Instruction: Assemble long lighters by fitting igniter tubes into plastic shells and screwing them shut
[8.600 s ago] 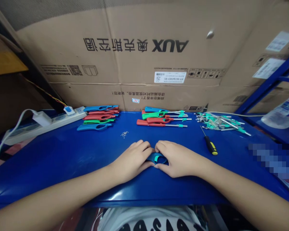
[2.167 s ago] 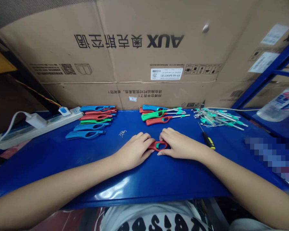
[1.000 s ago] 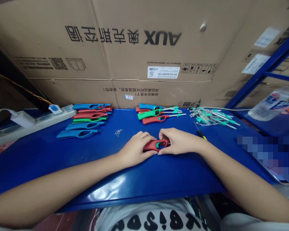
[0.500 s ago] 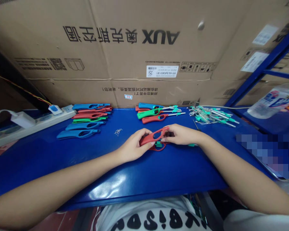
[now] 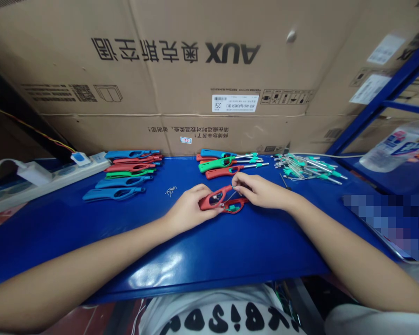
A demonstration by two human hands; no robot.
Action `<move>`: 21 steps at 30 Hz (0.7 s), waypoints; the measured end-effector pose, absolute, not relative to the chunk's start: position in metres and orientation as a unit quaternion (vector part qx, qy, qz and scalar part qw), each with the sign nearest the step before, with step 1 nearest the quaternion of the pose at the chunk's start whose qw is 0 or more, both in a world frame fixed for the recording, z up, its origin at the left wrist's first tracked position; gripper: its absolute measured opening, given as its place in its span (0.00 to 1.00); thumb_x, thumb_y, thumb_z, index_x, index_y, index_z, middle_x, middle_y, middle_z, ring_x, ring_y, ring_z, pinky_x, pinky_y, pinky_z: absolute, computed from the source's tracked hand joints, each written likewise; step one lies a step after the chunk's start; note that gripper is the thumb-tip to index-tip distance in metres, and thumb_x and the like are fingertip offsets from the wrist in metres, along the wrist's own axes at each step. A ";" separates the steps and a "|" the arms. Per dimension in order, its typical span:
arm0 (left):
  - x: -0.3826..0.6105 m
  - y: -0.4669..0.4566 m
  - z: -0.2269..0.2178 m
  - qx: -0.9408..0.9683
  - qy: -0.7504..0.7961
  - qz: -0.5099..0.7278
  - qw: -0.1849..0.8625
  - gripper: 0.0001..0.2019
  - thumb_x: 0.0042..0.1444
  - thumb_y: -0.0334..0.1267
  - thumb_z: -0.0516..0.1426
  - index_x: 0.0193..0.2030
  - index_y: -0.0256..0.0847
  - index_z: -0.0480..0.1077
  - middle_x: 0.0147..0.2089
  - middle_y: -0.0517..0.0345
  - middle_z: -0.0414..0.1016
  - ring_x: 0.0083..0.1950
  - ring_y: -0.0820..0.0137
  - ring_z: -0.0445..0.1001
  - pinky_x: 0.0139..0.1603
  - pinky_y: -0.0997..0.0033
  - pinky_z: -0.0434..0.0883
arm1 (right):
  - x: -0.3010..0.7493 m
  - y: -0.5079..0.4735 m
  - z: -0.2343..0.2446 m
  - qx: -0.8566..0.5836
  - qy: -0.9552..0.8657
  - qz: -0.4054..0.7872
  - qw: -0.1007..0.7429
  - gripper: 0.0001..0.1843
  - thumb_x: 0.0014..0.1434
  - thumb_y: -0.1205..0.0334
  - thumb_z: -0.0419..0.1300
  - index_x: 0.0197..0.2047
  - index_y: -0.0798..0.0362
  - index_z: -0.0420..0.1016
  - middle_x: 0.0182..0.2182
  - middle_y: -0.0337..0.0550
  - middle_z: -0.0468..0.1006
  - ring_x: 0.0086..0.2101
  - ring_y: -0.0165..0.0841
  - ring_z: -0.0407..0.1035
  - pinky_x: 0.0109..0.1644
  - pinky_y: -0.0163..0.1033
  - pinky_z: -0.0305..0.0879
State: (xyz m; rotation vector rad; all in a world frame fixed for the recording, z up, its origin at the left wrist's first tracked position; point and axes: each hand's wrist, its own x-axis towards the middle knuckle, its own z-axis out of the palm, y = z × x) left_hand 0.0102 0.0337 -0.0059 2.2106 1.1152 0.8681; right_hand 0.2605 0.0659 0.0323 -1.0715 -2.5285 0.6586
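Observation:
My left hand (image 5: 192, 204) is closed round the rear of a red lighter casing (image 5: 205, 203), tilted up toward the right. Just below and right of it, another red casing half (image 5: 245, 201) shows, with a green part (image 5: 234, 208) in its loop; whether the two are joined I cannot tell. My right hand (image 5: 260, 191) pinches a thin grey wire-like piece (image 5: 232, 195) by the front end of the casing. Its far end runs down between the two red parts. Small white and metal bits show inside the upper casing's loop.
Blue, red and green lighter casings (image 5: 120, 181) lie at the left; lighters with metal tubes (image 5: 223, 171) lie behind my hands. A pile of metal rods with green parts (image 5: 307, 167) is at the right. Small pins (image 5: 171, 190), a power strip (image 5: 66, 176) and a cardboard wall (image 5: 174, 83) surround.
My right hand has shifted up off the front of the red casing and now pinches the wire-like piece. The casing has moved slightly left and the lower red half shows more.

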 end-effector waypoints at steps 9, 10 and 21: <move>0.010 0.039 -0.007 0.816 0.449 0.273 0.241 0.12 0.61 0.44 0.60 0.32 0.37 0.73 0.32 0.59 0.73 0.31 0.71 0.68 0.33 0.73 0.63 | 0.267 0.073 0.031 -0.339 -0.926 0.107 0.123 0.15 0.70 0.60 0.50 0.36 0.55 0.74 0.35 0.48 0.76 0.34 0.35 0.68 0.41 0.41 0.64; 0.009 0.040 -0.006 0.820 0.448 0.266 0.238 0.12 0.61 0.44 0.60 0.33 0.37 0.73 0.32 0.58 0.73 0.31 0.71 0.69 0.33 0.73 0.63 | 0.267 0.073 0.032 -0.341 -0.927 0.107 0.118 0.16 0.70 0.59 0.50 0.35 0.55 0.73 0.34 0.47 0.75 0.33 0.35 0.67 0.39 0.40 0.63; -0.022 0.067 0.028 0.833 0.457 0.228 0.214 0.10 0.58 0.43 0.59 0.32 0.37 0.72 0.33 0.56 0.70 0.33 0.68 0.68 0.34 0.70 0.62 | 0.306 0.081 0.068 -0.414 -0.875 0.063 0.243 0.16 0.69 0.57 0.49 0.28 0.50 0.64 0.27 0.42 0.69 0.30 0.35 0.64 0.37 0.41 0.59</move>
